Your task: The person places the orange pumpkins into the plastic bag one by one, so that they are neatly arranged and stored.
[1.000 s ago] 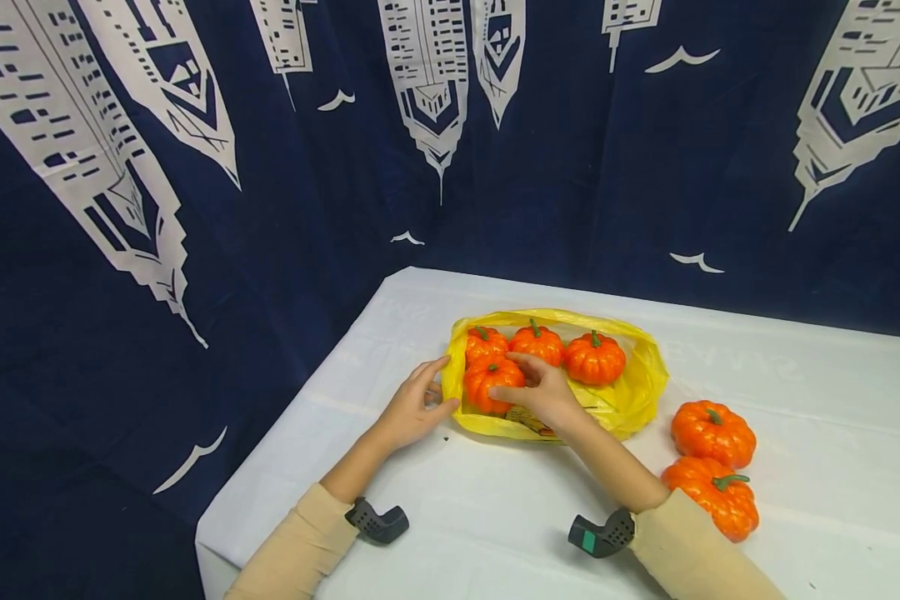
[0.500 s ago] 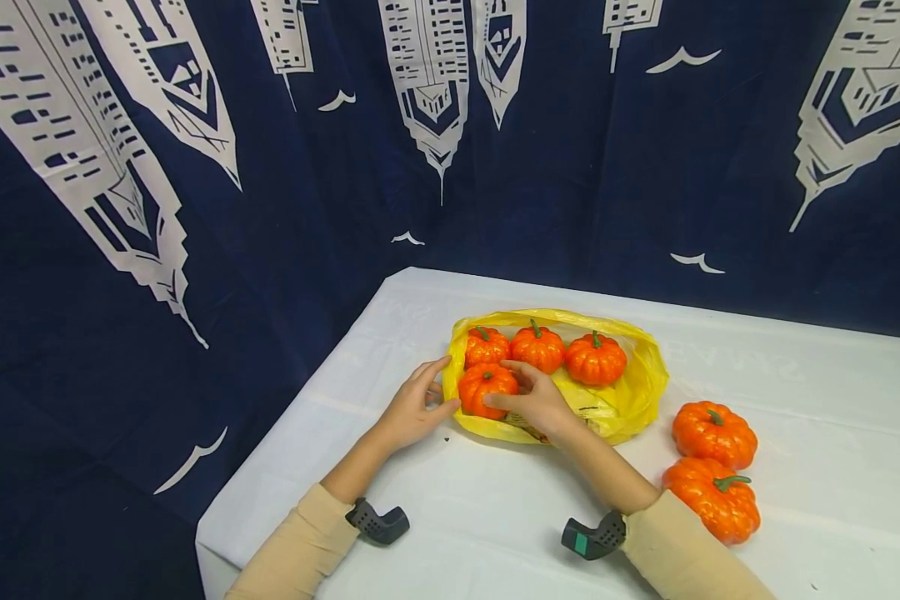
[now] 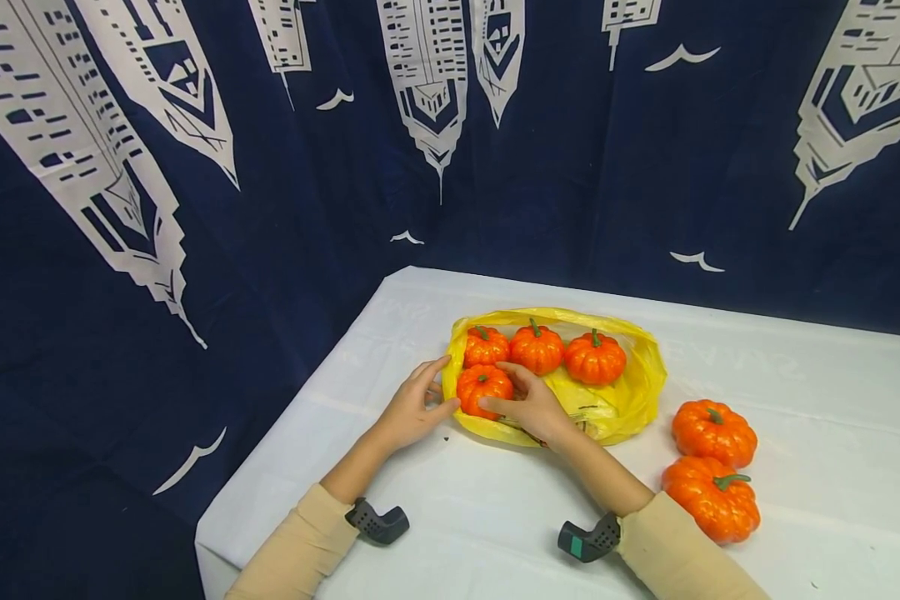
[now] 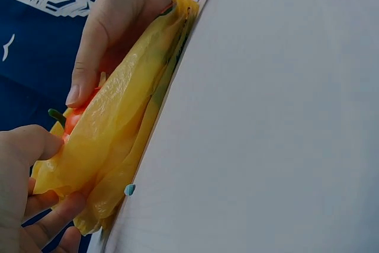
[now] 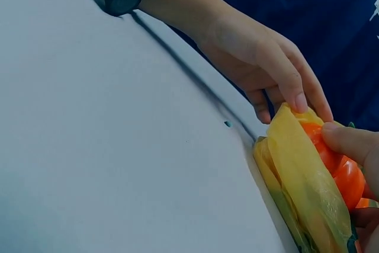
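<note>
In the right grip (image 3: 534,410) sits a pumpkin (image 3: 482,390).

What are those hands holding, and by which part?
The left hand holds the yellow bag by its left end; the right hand grips the nearest pumpkin inside by its right side.

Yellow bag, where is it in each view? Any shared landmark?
Head: yellow bag, below and right of centre.
Left wrist: bag left of centre, slanting down toward the lower left.
Right wrist: bag at lower right.
Shared landmark: navy cloth with white prints.
</note>
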Action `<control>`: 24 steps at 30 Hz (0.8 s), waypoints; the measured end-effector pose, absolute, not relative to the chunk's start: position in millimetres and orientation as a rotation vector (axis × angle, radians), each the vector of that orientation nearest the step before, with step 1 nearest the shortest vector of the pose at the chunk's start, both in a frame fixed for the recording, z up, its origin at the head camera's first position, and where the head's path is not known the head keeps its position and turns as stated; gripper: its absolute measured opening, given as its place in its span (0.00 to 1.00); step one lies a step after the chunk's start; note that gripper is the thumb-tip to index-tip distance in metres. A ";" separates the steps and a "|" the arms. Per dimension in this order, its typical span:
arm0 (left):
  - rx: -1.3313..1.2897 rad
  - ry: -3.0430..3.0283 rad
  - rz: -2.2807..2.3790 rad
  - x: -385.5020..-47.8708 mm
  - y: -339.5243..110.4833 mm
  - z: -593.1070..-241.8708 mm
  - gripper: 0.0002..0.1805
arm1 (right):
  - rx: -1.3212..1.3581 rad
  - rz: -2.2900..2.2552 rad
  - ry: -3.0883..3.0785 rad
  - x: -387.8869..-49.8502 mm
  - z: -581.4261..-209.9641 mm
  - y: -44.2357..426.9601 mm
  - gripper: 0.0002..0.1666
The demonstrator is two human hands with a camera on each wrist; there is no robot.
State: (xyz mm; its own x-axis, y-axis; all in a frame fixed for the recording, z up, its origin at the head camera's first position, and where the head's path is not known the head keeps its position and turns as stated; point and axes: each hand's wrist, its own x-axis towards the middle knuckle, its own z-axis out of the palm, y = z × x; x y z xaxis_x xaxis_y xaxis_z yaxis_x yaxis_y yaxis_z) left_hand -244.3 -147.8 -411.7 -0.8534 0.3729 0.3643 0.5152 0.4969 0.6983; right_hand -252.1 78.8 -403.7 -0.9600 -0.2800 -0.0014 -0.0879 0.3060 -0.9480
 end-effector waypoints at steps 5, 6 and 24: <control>-0.775 -2.568 -1.277 -245.9 -148.0 -412.5 0.36 | -0.355 -1.697 2.438 -252.9 -406.0 79.0 0.43; -0.775 -2.567 -1.277 -246.3 -148.1 -412.7 0.36 | -0.356 -1.695 2.444 -253.0 -406.3 79.1 0.43; -0.771 -2.565 -1.268 -245.5 -147.4 -414.0 0.36 | -0.334 -1.724 2.430 -251.3 -393.4 88.0 0.46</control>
State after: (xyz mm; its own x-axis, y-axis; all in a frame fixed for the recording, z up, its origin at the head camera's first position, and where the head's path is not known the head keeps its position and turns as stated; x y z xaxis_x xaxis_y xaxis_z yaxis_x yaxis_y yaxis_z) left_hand -245.5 -147.4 -414.0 -0.8498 0.3710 0.3744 0.5228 0.5025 0.6886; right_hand -251.3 88.0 -393.4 -0.9650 -0.2618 0.0117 -0.0976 0.3175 -0.9432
